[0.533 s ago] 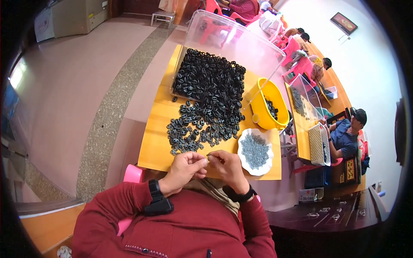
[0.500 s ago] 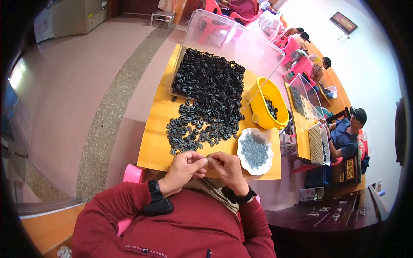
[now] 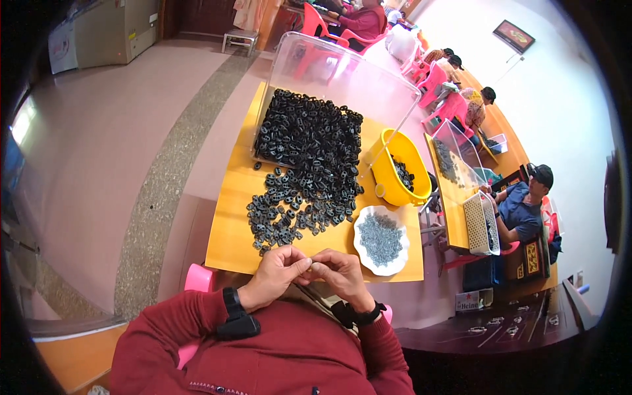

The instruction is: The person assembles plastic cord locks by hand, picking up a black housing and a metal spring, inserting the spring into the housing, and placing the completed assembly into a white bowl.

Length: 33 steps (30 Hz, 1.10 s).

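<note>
My left hand (image 3: 278,273) and my right hand (image 3: 339,276) meet at the front edge of the wooden table (image 3: 230,224). Both pinch thumb to finger, tip against tip; whatever lies between them is too small and covered to make out. Just beyond the fingers spreads a loose scatter of small black oval plastic pieces with holes (image 3: 283,214), joined to a large heap in a clear plastic bin (image 3: 255,141) tipped toward me. Beside my right hand stands a white scalloped dish (image 3: 399,261) filled with tiny grey pieces (image 3: 380,238).
A yellow tub (image 3: 387,178) with black pieces inside stands at the table's right. Farther right, a person in a blue shirt (image 3: 520,210) sits at another table with a white perforated basket (image 3: 475,224). Pink chairs (image 3: 431,82) and more seated people line the far wall.
The view has shifted a little, so the table and its contents sit slightly lower and more to the left. My hands stay pinched together at the table edge.
</note>
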Available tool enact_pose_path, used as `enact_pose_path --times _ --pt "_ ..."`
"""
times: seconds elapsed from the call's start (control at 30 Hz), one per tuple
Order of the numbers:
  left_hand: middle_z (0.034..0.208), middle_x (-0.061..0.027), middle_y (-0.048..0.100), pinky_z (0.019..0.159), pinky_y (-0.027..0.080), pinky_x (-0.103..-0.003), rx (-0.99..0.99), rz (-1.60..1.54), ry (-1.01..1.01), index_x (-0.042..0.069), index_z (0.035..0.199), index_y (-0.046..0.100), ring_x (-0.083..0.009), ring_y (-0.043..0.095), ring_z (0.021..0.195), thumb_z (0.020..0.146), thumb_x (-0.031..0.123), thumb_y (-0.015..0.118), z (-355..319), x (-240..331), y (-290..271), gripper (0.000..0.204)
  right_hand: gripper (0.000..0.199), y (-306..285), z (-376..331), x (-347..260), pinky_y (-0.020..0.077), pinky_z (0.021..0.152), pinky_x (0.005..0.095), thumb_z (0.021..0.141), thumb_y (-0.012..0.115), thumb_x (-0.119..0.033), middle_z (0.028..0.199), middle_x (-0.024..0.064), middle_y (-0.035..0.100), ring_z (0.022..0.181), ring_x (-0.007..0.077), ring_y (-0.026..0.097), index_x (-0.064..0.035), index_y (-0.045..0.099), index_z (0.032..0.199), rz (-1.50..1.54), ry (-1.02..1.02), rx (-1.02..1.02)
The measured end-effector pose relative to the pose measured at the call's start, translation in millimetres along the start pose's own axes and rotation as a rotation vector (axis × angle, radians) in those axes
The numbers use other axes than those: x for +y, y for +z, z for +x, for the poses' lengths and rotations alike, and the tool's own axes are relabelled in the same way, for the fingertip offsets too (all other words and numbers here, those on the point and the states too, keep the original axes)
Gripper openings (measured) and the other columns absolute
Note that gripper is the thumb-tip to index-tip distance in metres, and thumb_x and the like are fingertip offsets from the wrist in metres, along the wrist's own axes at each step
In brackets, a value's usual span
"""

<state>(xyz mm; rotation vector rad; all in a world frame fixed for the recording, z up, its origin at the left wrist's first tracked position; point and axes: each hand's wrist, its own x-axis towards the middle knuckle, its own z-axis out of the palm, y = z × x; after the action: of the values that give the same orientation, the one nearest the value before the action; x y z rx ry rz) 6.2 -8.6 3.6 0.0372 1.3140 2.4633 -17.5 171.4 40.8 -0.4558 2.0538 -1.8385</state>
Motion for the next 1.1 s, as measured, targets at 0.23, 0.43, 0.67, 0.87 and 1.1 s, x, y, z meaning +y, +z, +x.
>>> enact_pose_path --times 0.23,0.43,0.67,0.87,1.1 --pt "0.088 -0.0048 0.063 0.069 0.056 -0.026 -0.045 -0.081 -0.019 0.002 0.099 0.056 -0.0122 0.064 0.077 0.094 0.012 0.057 0.7 4.0 1.4 0.012 0.012 -3.7 -1.0 2.2 0.0555 0.071 0.0243 0.091 0.060 -0.003 0.087 0.0068 0.066 0.079 0.0119 0.064 0.0055 0.063 0.099 0.110 0.036 0.007" --pt "0.090 -0.0056 0.064 0.070 0.057 -0.026 -0.084 -0.111 -0.085 0.002 0.102 0.056 -0.0123 0.064 0.079 0.092 0.008 0.059 -2.1 11.1 2.9 0.012 0.013 -5.4 -4.3 10.2 0.0535 0.069 0.0225 0.092 0.060 -0.006 0.087 0.0049 0.065 0.078 0.0099 0.062 0.0047 0.063 0.099 0.086 -0.006 0.028" --pt "0.092 -0.0070 0.066 0.072 0.057 -0.025 -0.128 -0.085 -0.109 0.001 0.108 0.059 -0.0129 0.065 0.080 0.090 0.005 0.061 -2.6 14.0 6.2 0.019 0.014 -6.5 -7.5 10.6 0.0479 0.062 0.0204 0.092 0.060 -0.009 0.081 0.0017 0.064 0.071 0.0059 0.057 0.0034 0.065 0.093 -0.002 -0.040 0.035" --pt "0.091 -0.0075 0.067 0.072 0.058 -0.027 -0.049 -0.104 -0.176 0.000 0.105 0.061 -0.0145 0.067 0.078 0.088 0.003 0.064 -1.9 12.9 3.4 0.018 0.008 -23.9 -13.6 -0.5 0.0489 0.059 0.0217 0.090 0.060 -0.003 0.076 0.0028 0.061 0.066 0.0082 0.058 0.0046 0.063 0.088 -0.097 0.018 0.207" --pt "0.088 -0.0079 0.066 0.070 0.058 -0.027 -0.014 -0.086 -0.180 0.000 0.099 0.061 -0.0150 0.066 0.076 0.086 0.004 0.065 -1.8 15.0 3.3 0.014 0.012 -92.3 -29.6 9.9 0.0432 0.054 0.0225 0.083 0.069 -0.006 0.071 0.0032 0.063 0.061 0.0070 0.054 0.0018 0.066 0.091 -0.458 -0.033 0.568"
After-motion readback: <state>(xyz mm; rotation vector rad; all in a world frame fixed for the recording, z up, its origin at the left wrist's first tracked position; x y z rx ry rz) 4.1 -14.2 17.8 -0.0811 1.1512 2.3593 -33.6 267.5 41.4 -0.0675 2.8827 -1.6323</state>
